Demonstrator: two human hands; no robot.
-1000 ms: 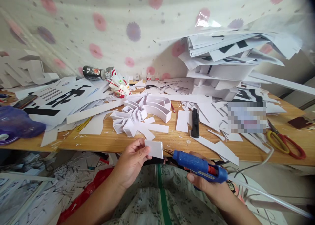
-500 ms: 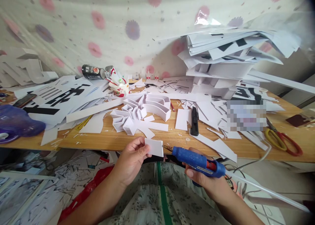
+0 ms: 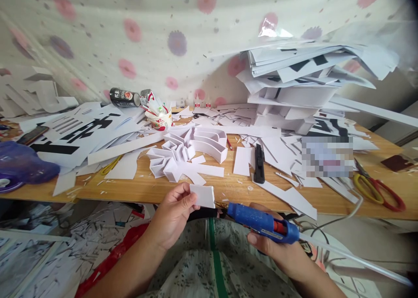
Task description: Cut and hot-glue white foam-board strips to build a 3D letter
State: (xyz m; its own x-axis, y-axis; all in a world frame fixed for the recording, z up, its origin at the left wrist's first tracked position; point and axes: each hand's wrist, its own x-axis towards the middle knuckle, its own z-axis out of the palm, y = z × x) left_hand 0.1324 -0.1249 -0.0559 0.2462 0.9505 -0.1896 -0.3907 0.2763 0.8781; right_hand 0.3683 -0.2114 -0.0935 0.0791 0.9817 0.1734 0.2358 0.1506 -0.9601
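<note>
Pinched between thumb and fingers of my left hand [image 3: 178,211] is a small white foam board piece [image 3: 203,196], held up in front of the table edge. My right hand [image 3: 274,241] is wrapped round a blue hot glue gun [image 3: 257,219], whose nozzle points left at the right edge of that piece. A long glue stick [image 3: 355,259] trails out of the gun's back. Just beyond my hands stands a white built-up character shape [image 3: 173,154] with raised walls. Flat white strips [image 3: 209,171] lie against it.
Right of the shape are a black cutter [image 3: 259,163] and red-yellow scissors [image 3: 379,191]. White sheets are stacked high [image 3: 294,85] at the back right. A paper cup [image 3: 159,118] of tools and a black can [image 3: 124,98] are at the back. Scraps cover the wooden table [image 3: 124,187].
The glue gun's nozzle has shifted slightly down and left, along the right edge of the board piece. Both hands keep their grips.
</note>
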